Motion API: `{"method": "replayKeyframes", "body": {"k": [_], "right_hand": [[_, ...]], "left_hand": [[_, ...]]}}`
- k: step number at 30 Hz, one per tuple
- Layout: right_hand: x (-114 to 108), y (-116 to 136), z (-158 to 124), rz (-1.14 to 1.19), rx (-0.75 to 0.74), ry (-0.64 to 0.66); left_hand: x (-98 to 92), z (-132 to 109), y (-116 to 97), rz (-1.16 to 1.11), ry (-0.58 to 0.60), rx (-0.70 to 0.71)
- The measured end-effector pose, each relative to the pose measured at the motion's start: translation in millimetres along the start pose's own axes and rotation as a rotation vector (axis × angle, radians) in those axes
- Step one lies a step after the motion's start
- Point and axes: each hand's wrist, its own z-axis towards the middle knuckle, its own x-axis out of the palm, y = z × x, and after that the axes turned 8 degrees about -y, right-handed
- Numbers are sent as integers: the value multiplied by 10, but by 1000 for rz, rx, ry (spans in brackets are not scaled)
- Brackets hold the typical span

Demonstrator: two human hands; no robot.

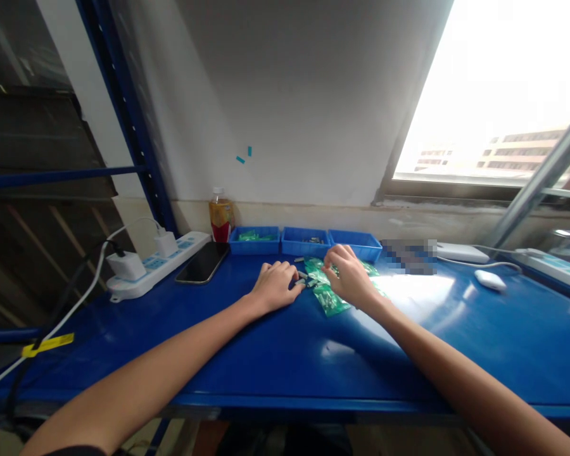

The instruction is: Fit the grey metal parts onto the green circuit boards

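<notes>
Small green bags (331, 303) lie between both hands, touching the right hand (350, 277). Likely light, slick, floppy film, so pinch an edge. Curled left hand (275, 285) rests by small parts (303, 275). Can't tell either hand's grip.

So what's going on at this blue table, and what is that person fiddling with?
A person has both hands out on a blue table. The right hand lies on a small heap of green packets. The left hand rests beside it, fingertips at a few small grey parts. Whether either hand actually grips anything is unclear. Three blue trays stand in a row just behind, with a phone and a power strip to the left.
</notes>
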Motion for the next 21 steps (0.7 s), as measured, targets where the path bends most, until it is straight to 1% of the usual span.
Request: {"method": "replayKeyframes", "body": {"k": [2,5,8,11,13,16,21], "right_hand": [[18,70,1,24,-34,44],[44,112,-48,63,-36,93],[69,109,-94,56,-36,121],[85,118,-105,38,-75,156],[87,138,-101,34,-91,161],[86,166,-92,44,-93,143],[97,155,-89,57,-63,101]], "left_hand": [[1,5,22,-30,15,8],[-14,18,30,-111,-16,41],[-39,25,7,-160,-36,118],[-64,25,-18,-138,-18,198],[-79,24,-28,-122,-6,225],[-98,22,-33,-129,8,228],[-107,2,-29,-212,-7,211]]}}
